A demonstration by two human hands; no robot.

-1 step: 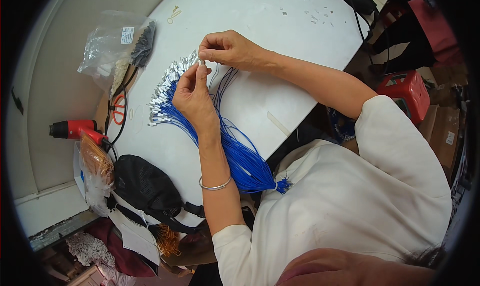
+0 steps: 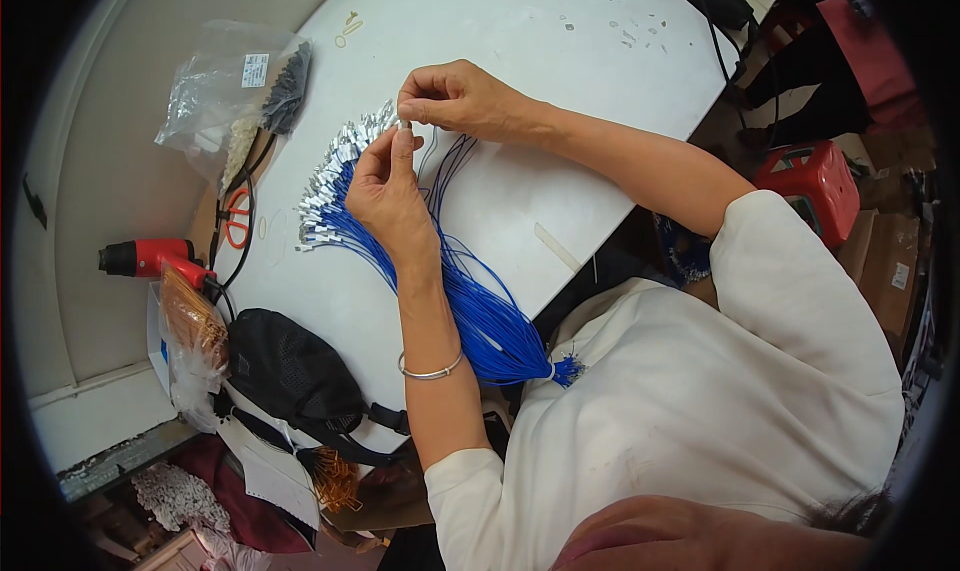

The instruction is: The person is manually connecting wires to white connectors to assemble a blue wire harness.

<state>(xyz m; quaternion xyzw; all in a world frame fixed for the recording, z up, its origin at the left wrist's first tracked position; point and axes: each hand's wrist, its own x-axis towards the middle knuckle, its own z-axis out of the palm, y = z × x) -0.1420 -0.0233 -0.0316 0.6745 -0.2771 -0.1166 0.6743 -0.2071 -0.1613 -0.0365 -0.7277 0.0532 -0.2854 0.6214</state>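
Close to wearer's white T-shirt [image 2: 690, 391], tied end of blue wire bundle [image 2: 490, 341], running up onto white table [image 2: 580, 91]. Red heat gun [image 2: 160, 258] far L. L hand [image 2: 392, 206] & R hand [image 2: 465, 99], fingertips close, pinch small whitish pc. [image 2: 404, 124], partly hidden. White-tipped wire ends [image 2: 325, 191] fan out beside L hand. Clear plastic bag [image 2: 205, 101] w/ dk. grey pcs. [image 2: 287, 89] beyond.

Pinched piece [image 2: 404, 125] mostly hidden, tabletop [image 2: 480, 21] cropped; co-worker [image 2: 868, 56] cropped

At nine o'clock lies a red-and-black pistol-shaped heat gun [image 2: 158, 257]; at eight, a black mesh fabric bag [image 2: 290, 366]; near three, a red plastic stool [image 2: 833, 186].
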